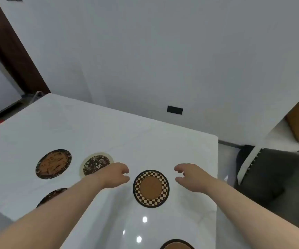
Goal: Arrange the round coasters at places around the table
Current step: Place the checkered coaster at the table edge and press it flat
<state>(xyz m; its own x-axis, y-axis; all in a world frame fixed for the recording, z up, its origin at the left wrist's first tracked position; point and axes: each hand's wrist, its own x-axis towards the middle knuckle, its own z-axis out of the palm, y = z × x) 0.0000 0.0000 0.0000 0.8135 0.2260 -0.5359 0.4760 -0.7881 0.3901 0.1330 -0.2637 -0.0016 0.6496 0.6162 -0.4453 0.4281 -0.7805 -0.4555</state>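
Note:
A round checkered coaster with a brown middle lies flat on the white table. My left hand hovers just left of it, fingers loosely curled, holding nothing. On the coaster's right, my right hand is spread and empty. A dark floral coaster with a cream rim lies partly under my left wrist. Farther left lies a brown and black coaster. A dark coaster shows partly behind my left forearm. Another brown coaster peeks in at the bottom edge.
The table's right edge runs close to my right hand. A dark upholstered chair stands to the right of the table. A white wall with a black socket plate is behind the table's far edge.

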